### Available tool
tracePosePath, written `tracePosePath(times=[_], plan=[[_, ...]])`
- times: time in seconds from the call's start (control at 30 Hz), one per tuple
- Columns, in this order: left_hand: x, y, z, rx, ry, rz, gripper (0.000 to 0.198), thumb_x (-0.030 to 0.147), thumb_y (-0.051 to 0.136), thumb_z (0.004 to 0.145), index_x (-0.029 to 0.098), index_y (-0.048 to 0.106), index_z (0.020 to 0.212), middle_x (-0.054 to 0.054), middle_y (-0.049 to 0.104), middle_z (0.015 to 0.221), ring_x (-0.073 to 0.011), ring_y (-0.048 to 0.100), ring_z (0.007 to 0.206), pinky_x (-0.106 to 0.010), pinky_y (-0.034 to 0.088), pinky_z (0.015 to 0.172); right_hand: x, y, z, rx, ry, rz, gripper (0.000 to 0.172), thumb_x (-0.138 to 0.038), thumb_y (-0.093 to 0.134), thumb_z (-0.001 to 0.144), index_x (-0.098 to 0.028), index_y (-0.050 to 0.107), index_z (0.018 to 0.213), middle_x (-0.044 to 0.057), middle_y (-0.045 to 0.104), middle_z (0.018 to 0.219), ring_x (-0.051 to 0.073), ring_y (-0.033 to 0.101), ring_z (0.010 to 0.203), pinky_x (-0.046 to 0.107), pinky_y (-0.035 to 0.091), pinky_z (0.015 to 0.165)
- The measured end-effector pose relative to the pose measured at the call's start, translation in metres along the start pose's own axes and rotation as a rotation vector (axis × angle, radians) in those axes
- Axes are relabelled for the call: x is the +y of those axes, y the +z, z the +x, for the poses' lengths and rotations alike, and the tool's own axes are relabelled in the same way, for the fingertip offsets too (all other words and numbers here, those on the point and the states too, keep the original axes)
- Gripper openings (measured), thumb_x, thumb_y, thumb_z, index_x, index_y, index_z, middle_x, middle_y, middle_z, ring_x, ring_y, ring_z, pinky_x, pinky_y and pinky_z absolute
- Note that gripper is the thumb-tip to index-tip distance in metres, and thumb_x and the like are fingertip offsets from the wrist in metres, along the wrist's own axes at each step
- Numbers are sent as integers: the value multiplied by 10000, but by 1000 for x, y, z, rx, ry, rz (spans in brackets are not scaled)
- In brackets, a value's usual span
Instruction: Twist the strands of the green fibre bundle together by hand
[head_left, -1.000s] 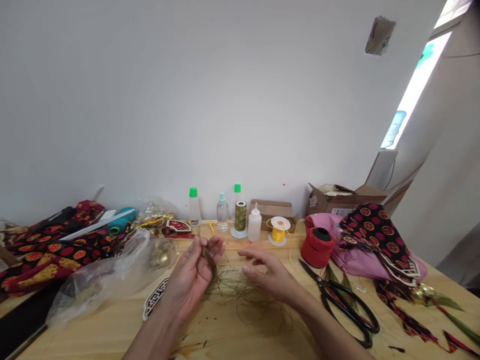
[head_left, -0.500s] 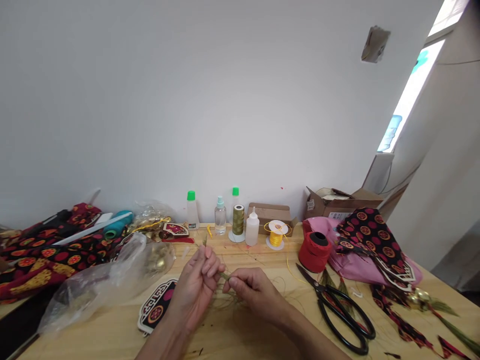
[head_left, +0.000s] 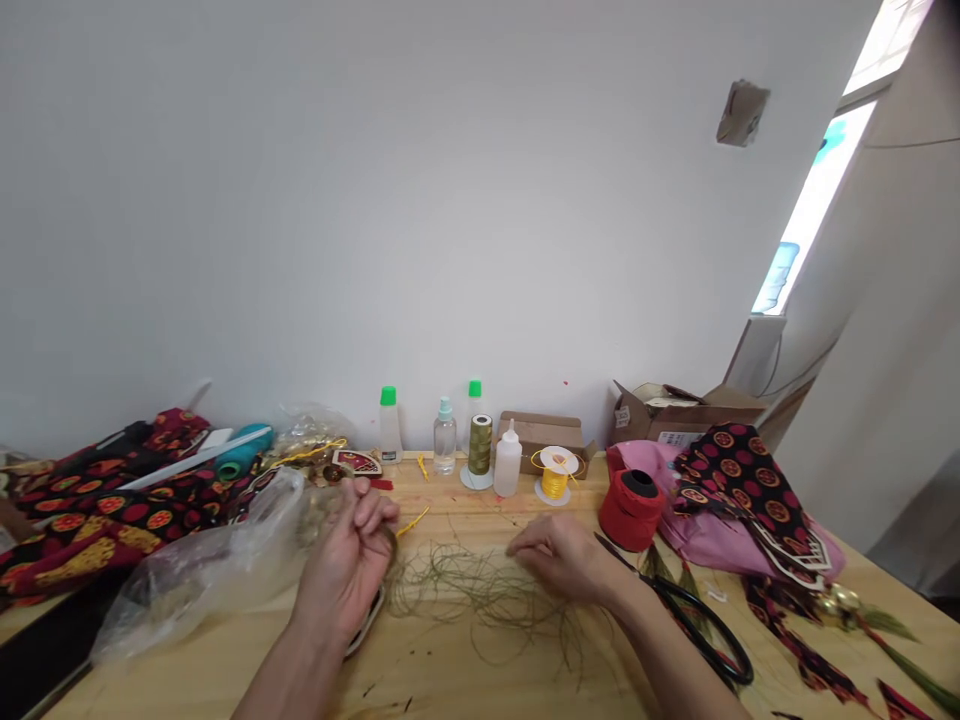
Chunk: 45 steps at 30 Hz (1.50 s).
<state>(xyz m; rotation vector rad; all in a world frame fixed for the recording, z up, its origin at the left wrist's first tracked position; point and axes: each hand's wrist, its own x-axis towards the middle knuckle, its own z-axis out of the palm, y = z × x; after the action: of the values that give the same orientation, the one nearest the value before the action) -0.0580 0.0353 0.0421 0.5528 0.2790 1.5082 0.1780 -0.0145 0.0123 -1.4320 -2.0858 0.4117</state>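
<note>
My left hand (head_left: pixel 349 560) is curled closed around one end of a bundle of thin olive-green threads (head_left: pixel 480 590). The threads fan out loosely to the right across the wooden table (head_left: pixel 465 670). My right hand (head_left: pixel 566 555) rests low on the table at the far side of the strands, fingers bent and pinching into them. Under my left hand lies a black and red patterned patch, mostly hidden. A short yellow cord piece (head_left: pixel 412 522) lies just beyond my left fingers.
Large black scissors (head_left: pixel 701 625) lie right of my right hand. A red spool (head_left: pixel 634 498), yellow spool (head_left: pixel 555 478), olive thread cone (head_left: pixel 480 445) and small bottles (head_left: pixel 444 438) stand at the back. A clear plastic bag (head_left: pixel 202 565) and patterned fabric (head_left: pixel 90 500) lie left.
My hands have drawn apart: the left moved left with the thread end, the right moved right and down, and the strands now lie spread out between them.
</note>
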Motion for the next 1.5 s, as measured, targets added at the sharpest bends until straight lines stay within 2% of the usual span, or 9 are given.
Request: tracePosePath(times=[0.1,0.23,0.33,0.43,0.6,1.03,1.17,1.4,1.5], plan=[[-11,7,-7,-2,-115,126,209,175,480,779,144,547,583,-16,594,644,-110,559,653,-248,482,653,-6,0,3,109,-29,49,356,-137,591,634,-214,608,981,69,585,997,224,490,920,359,344,819],[-28,16,-21,-87,-263,410,218,286,558,720,168,556,537,-53,639,935,-162,488,1017,-248,397,816,-33,15,9,231,-53,317,281,-278,430,812,-205,551,1055,78,575,1052,191,492,988,353,354,867],[-39,18,-29,-139,-296,549,191,320,582,691,171,584,572,-58,649,936,-177,516,978,-252,379,822,-56,32,11,144,-56,728,295,-352,385,841,-200,539,1041,55,579,1004,174,497,972,318,363,856],[-45,15,-32,-137,-325,609,209,346,561,699,162,585,603,-70,651,913,-193,568,858,-262,434,697,-65,45,12,97,-32,951,309,-424,411,813,-162,570,841,2,537,680,120,506,642,244,416,634],[-48,14,-33,-92,-353,483,207,307,518,745,151,554,613,-56,663,775,-149,595,718,-232,446,637,-58,51,13,109,161,967,387,-476,472,747,-149,481,540,-77,277,471,46,209,396,190,185,382],[-31,-21,1,387,-192,339,290,132,327,843,166,519,628,5,615,646,-52,591,603,-177,482,627,-53,15,4,7,439,1315,288,-399,631,630,-131,547,694,-129,208,410,24,64,359,187,25,340],[-39,-12,-10,222,-303,489,66,119,563,717,116,629,720,-34,654,688,-86,585,603,-175,467,596,-45,13,8,104,444,1285,305,-412,612,635,-133,529,722,-138,192,409,26,53,360,179,27,338],[-56,12,-34,-252,-445,769,220,286,626,646,103,687,753,-49,676,657,-156,580,652,-220,430,614,-49,36,15,261,327,1109,308,-429,596,621,-132,542,555,-78,347,431,52,281,407,175,238,399],[-60,13,-38,-251,-405,745,206,300,594,680,144,683,780,-22,675,670,-153,574,703,-227,424,662,-54,46,15,238,258,1052,299,-396,576,645,-132,545,509,-50,392,488,74,332,474,191,279,458]])
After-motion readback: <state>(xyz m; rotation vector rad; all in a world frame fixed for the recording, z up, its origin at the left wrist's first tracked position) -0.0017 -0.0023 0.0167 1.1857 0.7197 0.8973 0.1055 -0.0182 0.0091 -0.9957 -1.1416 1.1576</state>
